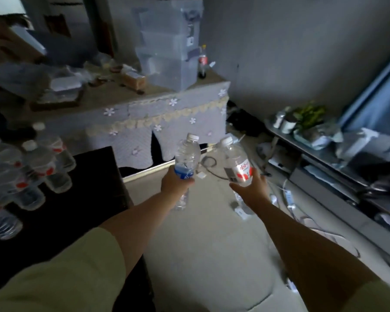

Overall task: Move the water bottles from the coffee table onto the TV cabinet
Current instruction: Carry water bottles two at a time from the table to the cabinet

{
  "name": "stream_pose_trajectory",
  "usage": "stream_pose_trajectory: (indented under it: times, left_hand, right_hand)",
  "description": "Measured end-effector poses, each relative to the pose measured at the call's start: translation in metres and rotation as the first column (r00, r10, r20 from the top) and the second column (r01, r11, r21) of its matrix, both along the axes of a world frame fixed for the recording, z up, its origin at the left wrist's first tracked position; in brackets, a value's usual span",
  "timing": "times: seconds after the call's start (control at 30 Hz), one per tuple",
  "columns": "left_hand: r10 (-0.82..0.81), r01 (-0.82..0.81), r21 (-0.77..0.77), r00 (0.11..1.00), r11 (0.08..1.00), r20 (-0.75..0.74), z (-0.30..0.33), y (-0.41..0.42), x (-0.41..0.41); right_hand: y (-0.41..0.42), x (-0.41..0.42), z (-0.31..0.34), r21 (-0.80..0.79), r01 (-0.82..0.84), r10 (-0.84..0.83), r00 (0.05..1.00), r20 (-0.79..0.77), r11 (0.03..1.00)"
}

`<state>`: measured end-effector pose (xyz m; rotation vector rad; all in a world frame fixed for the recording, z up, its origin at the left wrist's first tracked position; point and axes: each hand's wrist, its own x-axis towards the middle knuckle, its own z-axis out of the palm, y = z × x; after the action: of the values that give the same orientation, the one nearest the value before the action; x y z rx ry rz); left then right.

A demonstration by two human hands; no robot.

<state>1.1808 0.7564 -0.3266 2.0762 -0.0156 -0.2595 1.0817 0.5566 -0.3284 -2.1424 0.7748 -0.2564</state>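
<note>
Hands are gripping bottles mid-air over the floor, left hand (pixel 175 183) holding the blue-label bottle (pixel 186 156) at its waist, right hand (pixel 251 188) cradling the red-label bottle (pixel 235 164) at 1 o'clock, both likely full, heavyish, slick, thin-walled, more bottles (pixel 29 167) waiting at 9 o'clock.

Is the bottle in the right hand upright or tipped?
Tipped: the red-labelled water bottle in the right hand leans, white cap up-left.

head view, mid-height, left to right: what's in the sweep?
Bottles on the coffee table → left hand with blue-label bottle → right hand with red-label bottle → TV cabinet.
</note>
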Motion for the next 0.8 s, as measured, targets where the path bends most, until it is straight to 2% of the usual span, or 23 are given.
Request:
stream_pose_trajectory:
  times: [0.17, 0.37, 0.5, 0.6, 0.8]
  left_hand:
    - [-0.231, 0.229, 0.044, 0.972, 0.972, 0.041, 0.007, -0.063, -0.018]
    - [-0.464, 0.465, 0.003, 0.885, 0.885, -0.028, 0.014, -0.15, -0.087]
    - [-0.602, 0.603, 0.015, 0.797, 0.798, -0.038, 0.016, -0.202, -0.142]
    - [-0.716, 0.717, 0.038, 0.697, 0.696, -0.034, 0.02, -0.248, -0.201]
    - [-0.84, 0.842, -0.008, 0.538, 0.539, -0.068, 0.02, -0.325, -0.333]
  right_hand:
    - [-0.027, -0.071, 0.003, -0.034, 0.257, -0.257, 0.966, 0.006, 0.966]
    - [-0.065, -0.178, 0.009, -0.03, 0.521, -0.521, 0.853, 0.014, 0.853]
    - [-0.085, -0.249, 0.014, 0.011, 0.656, -0.656, 0.753, 0.054, 0.754]
    - [-0.101, -0.318, 0.016, 0.017, 0.758, -0.757, 0.65, 0.066, 0.652]
    - [-0.12, -0.458, 0.018, -0.016, 0.896, -0.895, 0.443, 0.054, 0.443]
